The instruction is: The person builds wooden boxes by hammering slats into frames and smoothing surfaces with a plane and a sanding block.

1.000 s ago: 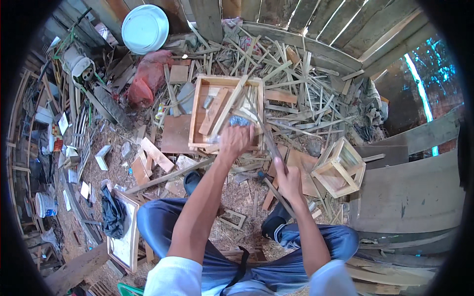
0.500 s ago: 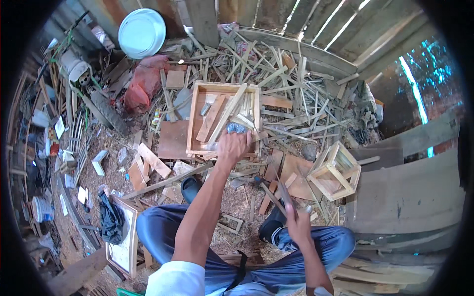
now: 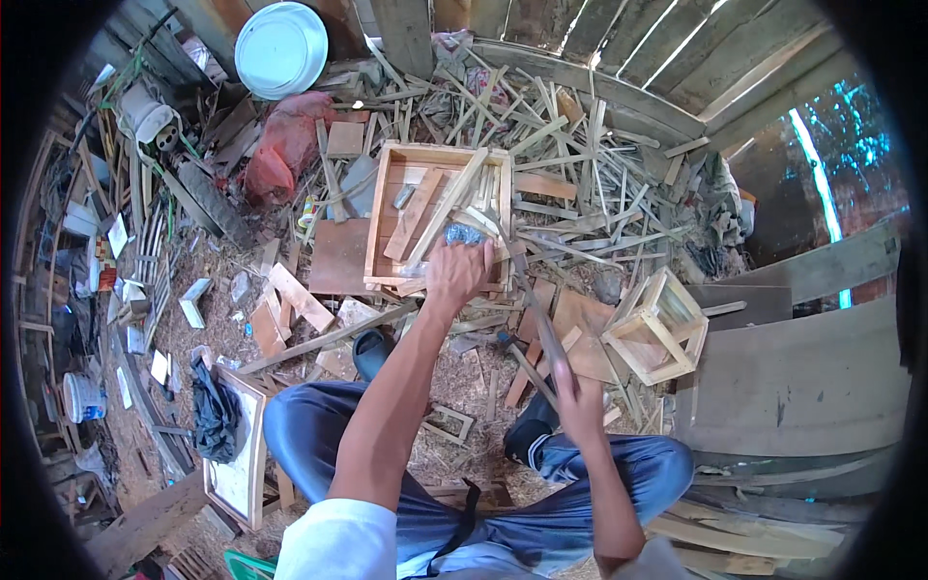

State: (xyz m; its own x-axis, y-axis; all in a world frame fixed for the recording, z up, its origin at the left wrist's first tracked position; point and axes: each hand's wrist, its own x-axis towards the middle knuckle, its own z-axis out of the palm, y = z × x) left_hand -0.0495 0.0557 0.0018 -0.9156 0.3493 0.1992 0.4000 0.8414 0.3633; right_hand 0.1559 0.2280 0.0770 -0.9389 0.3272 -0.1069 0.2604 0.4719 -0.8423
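My left hand [image 3: 460,274] presses with bent fingers at the wooden box's [image 3: 377,217] near right part, apparently pinning a small wood piece [image 3: 499,251]; what lies under the fingers is hidden. Just beyond it are a blue bag of small items [image 3: 462,233], loose wooden strips [image 3: 447,201] and a reddish board [image 3: 414,213]. My right hand [image 3: 583,411] grips a long, narrow, grey saw-like tool [image 3: 546,332], angled up toward the box's right side. A dark-headed hammer [image 3: 530,365] lies just left of that hand.
Scrap strips [image 3: 570,164] are heaped behind the box. A small wooden frame cube [image 3: 667,329] sits right, a panel with dark cloth [image 3: 217,416] left. A red bag [image 3: 275,169], white basin [image 3: 280,48] and plank wall [image 3: 638,53] stand behind; a sheet [image 3: 793,367] is at right.
My right hand with the long tool drew back toward me, then pushed forward again toward the box. My left hand stayed at the box. The view shifted slightly.
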